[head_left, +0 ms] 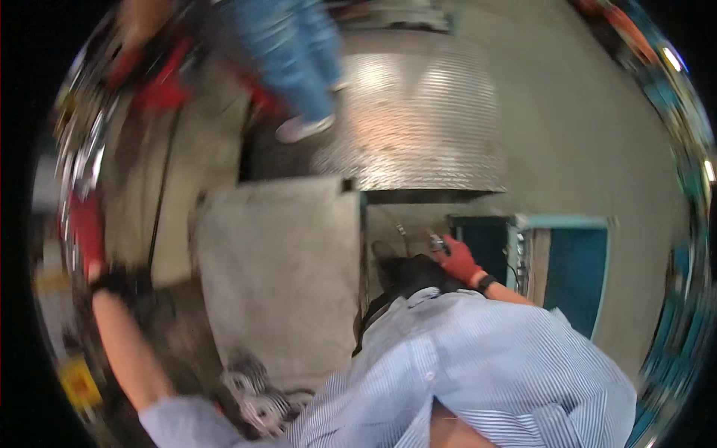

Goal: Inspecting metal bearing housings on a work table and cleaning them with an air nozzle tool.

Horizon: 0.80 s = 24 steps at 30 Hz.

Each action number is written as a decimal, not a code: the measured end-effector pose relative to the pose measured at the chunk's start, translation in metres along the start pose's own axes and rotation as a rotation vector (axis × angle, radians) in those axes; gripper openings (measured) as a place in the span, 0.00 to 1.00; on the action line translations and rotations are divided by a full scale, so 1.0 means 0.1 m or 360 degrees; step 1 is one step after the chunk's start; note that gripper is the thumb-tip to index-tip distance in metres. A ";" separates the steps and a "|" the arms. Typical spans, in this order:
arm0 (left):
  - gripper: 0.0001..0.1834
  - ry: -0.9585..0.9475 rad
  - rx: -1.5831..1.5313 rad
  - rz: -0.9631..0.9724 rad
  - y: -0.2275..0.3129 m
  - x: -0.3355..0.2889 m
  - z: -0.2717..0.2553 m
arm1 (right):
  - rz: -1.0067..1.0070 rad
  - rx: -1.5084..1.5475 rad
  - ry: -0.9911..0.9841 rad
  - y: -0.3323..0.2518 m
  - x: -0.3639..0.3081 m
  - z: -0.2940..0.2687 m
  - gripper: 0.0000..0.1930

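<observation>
My right hand (460, 261), in a red glove with a dark band at the wrist, is down beside my right leg. It is closed round a small silver-and-black tool (438, 244) whose exact kind I cannot make out. A teal-edged cabinet or box (571, 222) stands just right of that hand. My left arm stretches out to the far left. There my left hand (87, 231), also red-gloved, is smeared by motion beside blurred metal parts (89, 164), and its fingers do not show clearly.
A worn grey metal tabletop (280, 269) stands in front of me. Beyond it lies a shiny tread-plate platform (426, 112), where a person in blue jeans (287, 52) stands. Coiled silvery parts (261, 399) sit near the tabletop's lower left. Blurred shelving (676, 313) lines the right.
</observation>
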<state>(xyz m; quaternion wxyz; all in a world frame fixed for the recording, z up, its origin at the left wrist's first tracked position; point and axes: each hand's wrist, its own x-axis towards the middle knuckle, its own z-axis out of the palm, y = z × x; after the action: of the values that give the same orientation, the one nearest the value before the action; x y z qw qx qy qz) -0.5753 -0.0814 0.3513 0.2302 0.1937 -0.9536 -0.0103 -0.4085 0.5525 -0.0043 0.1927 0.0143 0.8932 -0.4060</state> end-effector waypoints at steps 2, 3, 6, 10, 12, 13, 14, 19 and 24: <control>0.24 0.0054 -0.0374 -0.0122 0.07 -0.40 0.08 | -0.0111 -0.0101 0.0052 0.22 0.03 0.21 0.18; 0.20 0.0083 -0.0611 -0.0061 -0.07 -0.68 0.05 | -0.0203 -0.0118 0.0084 0.35 0.03 0.32 0.18; 0.15 0.0197 -0.1197 0.0023 0.06 -1.78 0.11 | -0.0339 -0.0096 0.0021 0.37 -0.04 0.45 0.16; 0.15 0.0406 -0.2539 -0.0926 0.30 -3.22 0.58 | -0.0535 0.0023 -0.0191 0.03 -0.15 0.51 0.13; 0.16 0.0368 -0.2642 -0.1234 0.43 -3.74 0.85 | -0.0593 0.0022 -0.0235 -0.04 -0.21 0.56 0.11; 0.15 0.0487 -0.2982 -0.1436 0.38 -4.00 1.12 | -0.0587 0.0000 -0.0300 -0.04 -0.18 0.60 0.11; 0.15 0.0637 -0.3139 -0.1524 0.43 -4.19 1.24 | -0.0551 -0.0014 -0.0328 0.06 -0.16 0.65 0.11; 0.16 0.1193 -0.3436 -0.1719 0.77 -4.80 1.17 | -0.0730 -0.0288 -0.0312 0.15 -0.17 0.79 0.13; 0.13 0.1262 -0.3438 -0.2017 0.83 -5.46 1.35 | -0.0591 -0.0162 -0.0528 -0.03 -0.30 0.93 0.13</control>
<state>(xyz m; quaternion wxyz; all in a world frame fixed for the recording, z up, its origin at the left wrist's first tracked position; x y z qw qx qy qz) -0.2185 0.1905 0.0020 0.4860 0.3141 -0.0768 -0.8119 -0.3500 0.4869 -0.0470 0.2592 -0.2265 0.8560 -0.3856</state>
